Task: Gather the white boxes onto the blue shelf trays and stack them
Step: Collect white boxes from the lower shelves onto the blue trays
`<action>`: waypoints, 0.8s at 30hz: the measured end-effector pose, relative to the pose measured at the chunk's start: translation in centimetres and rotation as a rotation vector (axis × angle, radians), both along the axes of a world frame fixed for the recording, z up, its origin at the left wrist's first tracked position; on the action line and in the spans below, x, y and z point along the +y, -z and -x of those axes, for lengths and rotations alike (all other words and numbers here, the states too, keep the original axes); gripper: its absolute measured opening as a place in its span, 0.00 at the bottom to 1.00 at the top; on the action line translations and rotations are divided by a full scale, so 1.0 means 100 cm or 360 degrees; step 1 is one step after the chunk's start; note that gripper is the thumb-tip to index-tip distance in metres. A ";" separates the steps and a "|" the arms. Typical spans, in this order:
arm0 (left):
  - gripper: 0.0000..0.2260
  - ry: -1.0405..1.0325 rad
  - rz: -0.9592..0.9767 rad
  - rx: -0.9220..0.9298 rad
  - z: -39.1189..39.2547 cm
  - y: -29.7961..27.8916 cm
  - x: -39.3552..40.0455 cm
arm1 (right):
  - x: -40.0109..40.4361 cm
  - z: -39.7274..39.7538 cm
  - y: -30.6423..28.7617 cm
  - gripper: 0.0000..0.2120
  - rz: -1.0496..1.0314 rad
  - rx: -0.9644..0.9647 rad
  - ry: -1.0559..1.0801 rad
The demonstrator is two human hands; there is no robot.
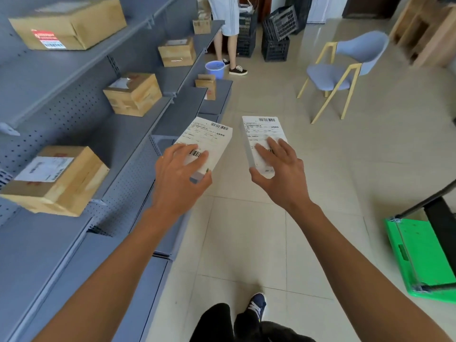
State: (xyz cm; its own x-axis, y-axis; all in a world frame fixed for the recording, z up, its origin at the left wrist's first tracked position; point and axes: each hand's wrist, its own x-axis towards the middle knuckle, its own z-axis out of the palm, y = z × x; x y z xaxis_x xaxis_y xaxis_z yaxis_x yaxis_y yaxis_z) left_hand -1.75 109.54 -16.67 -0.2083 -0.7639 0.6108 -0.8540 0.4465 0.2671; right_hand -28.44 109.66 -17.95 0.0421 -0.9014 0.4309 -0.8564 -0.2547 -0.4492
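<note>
Head view, left to right, everything placed against the blue shelf unit (81, 134): brown cartons (58, 180) sit on its tiers, and its lower trays lie to the left of both hands and below them. Just off the shelf's front edge, the left hand (181, 175) holds a white box (209, 141), fingers curled over the labelled top and thumb under the near end. This box tilts, its long axis running away from the person and leaning toward the shelf. Further right, out over the tiled floor (246, 243), the right hand (278, 172) grips a second white box (261, 134) the same way, long axis pointing almost straight ahead. Both boxes are in the air, apart from each other and touching no tray. Judged from this, the left hand is nearer the shelf, so its box likely goes down first, and the right one must cross leftward to stack on it.
</note>
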 end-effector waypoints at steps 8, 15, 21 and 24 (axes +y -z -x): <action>0.18 -0.0068 0.0006 0.0019 0.032 0.002 -0.093 | -0.095 0.031 -0.006 0.27 -0.0030 -0.0001 -0.0039; 0.17 -0.0062 -0.0022 0.0119 0.038 0.018 -0.187 | -0.179 0.039 0.009 0.27 -0.0096 0.0057 -0.0034; 0.16 0.0000 0.0024 0.0223 0.039 0.025 -0.304 | -0.280 0.036 0.002 0.29 -0.0077 0.0124 0.0020; 0.16 0.0038 0.0020 0.0244 0.040 0.021 -0.360 | -0.331 0.034 -0.008 0.30 -0.0052 0.0174 0.0051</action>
